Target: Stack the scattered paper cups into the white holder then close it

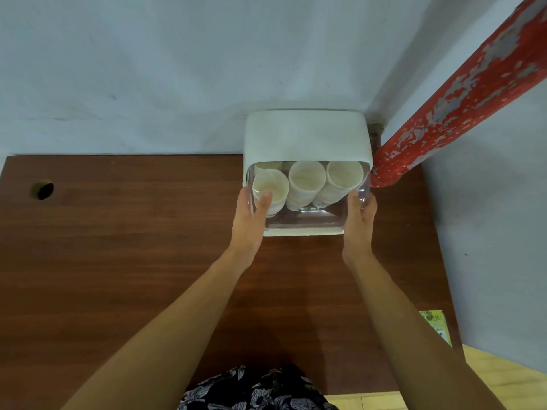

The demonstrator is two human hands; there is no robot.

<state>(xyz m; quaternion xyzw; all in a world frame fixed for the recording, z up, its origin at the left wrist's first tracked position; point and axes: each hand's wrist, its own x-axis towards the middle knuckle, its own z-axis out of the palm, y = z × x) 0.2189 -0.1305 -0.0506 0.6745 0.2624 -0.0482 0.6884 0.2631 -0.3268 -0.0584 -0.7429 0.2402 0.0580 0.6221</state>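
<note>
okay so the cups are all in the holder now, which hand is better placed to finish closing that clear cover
Neither clearly: both. The left hand and right hand sit symmetrically on opposite sides of the clear cover of the white holder. Moving both together should keep it from skewing.

Brown wooden table (118,247), peeling red pipe (461,93), green packet (436,325).

Head view, steeply down, seemingly close over the table (118,261).
</note>
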